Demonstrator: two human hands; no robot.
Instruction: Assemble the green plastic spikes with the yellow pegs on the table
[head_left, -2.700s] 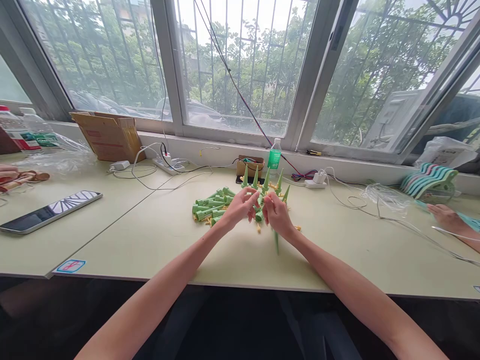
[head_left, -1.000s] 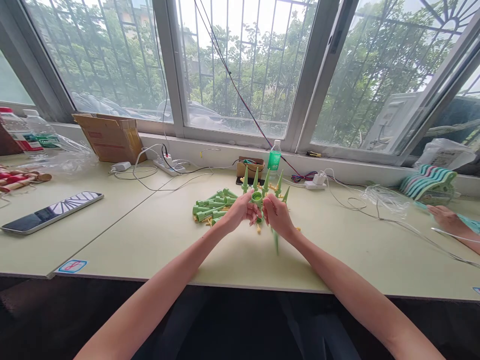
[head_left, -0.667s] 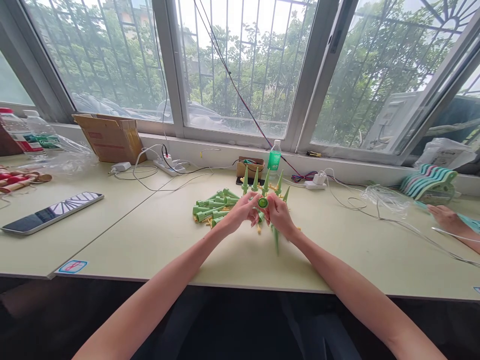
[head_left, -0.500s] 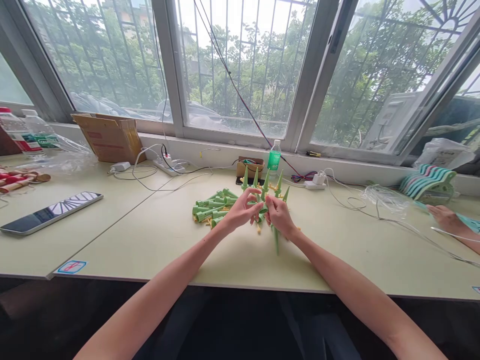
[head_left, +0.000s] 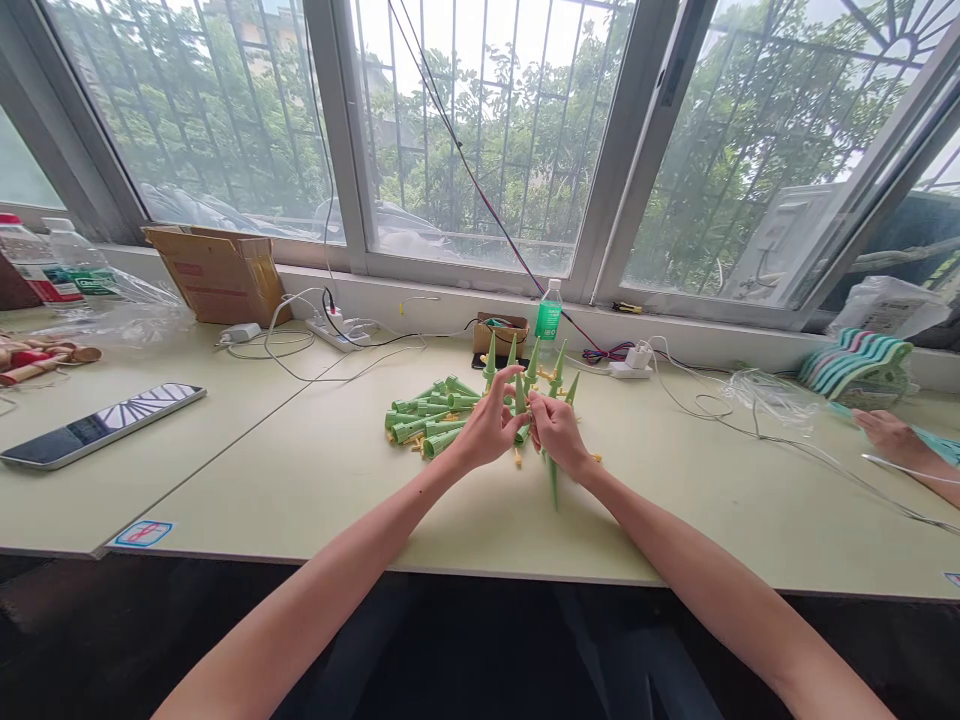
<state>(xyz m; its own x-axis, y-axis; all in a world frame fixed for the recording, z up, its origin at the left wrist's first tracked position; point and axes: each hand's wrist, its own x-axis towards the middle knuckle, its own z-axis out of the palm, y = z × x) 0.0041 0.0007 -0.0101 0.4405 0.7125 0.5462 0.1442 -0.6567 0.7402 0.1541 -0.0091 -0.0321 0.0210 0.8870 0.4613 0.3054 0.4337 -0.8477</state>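
My left hand [head_left: 491, 428] is curled, index finger raised and thumb across, around a pointed green plastic cone piece [head_left: 520, 394] that stands upright between my hands. My right hand [head_left: 556, 432] is closed against the lower part of the same piece, its fingertips pinched together; their exact grip is hidden. Below the right hand another green spike [head_left: 553, 488] points toward me. Several upright green cones [head_left: 557, 372] rise just behind my hands. To the left lies a pile of green hollow tubes [head_left: 409, 430] with small yellow parts among them.
A green-labelled bottle [head_left: 548, 315] and a small cardboard box [head_left: 501, 333] stand by the window. A phone [head_left: 105, 425] lies at left, near a larger carton [head_left: 217, 275]. White cables [head_left: 705, 400] cross the table. Another person's hand [head_left: 889, 438] is at right, near stacked coloured hangers [head_left: 855, 365].
The piece between my hands has turned from its open end showing to its point upward. My left hand has tilted more upright, index finger higher. My right hand is almost unmoved.
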